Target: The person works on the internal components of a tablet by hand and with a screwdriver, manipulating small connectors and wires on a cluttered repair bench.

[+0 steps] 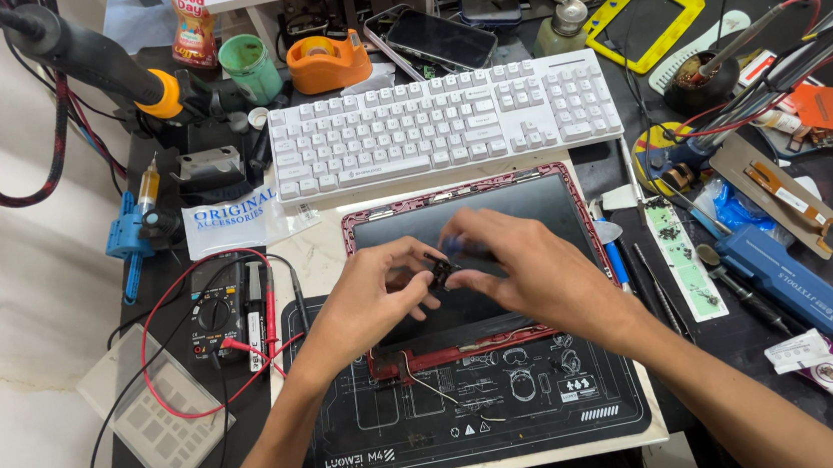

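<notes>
1. Setting: a crowded repair bench; a dark work mat (472,410) with white outline drawings lies at the near edge, and pale floor shows to the left.
2. Centre: a red-framed tablet (469,259) rests screen-up on the mat, its far edge just beside a white keyboard (442,121).
3. Left hand (367,299): raised over the tablet, thumb and fingers pinched on a small black part (437,270).
4. Right hand (525,270): fingers curled closed on the same part from the other side, with something blue at the fingertips; the two hands meet above the screen.
5. Left margin: a multimeter (218,317) with red leads (159,332) looping toward the mat; a soldering iron (90,57) stands above it, well apart.
6. Right margin: a blue tool case (792,276), tweezers and a strip of screws (685,261) crowd the tablet's right edge.
7. Free room: bare mat shows only in front of the tablet, between the forearms; the remaining sides are hemmed in.
8. Rear: an orange tape dispenser (326,63) and a phone (439,36) sit behind the keyboard.
</notes>
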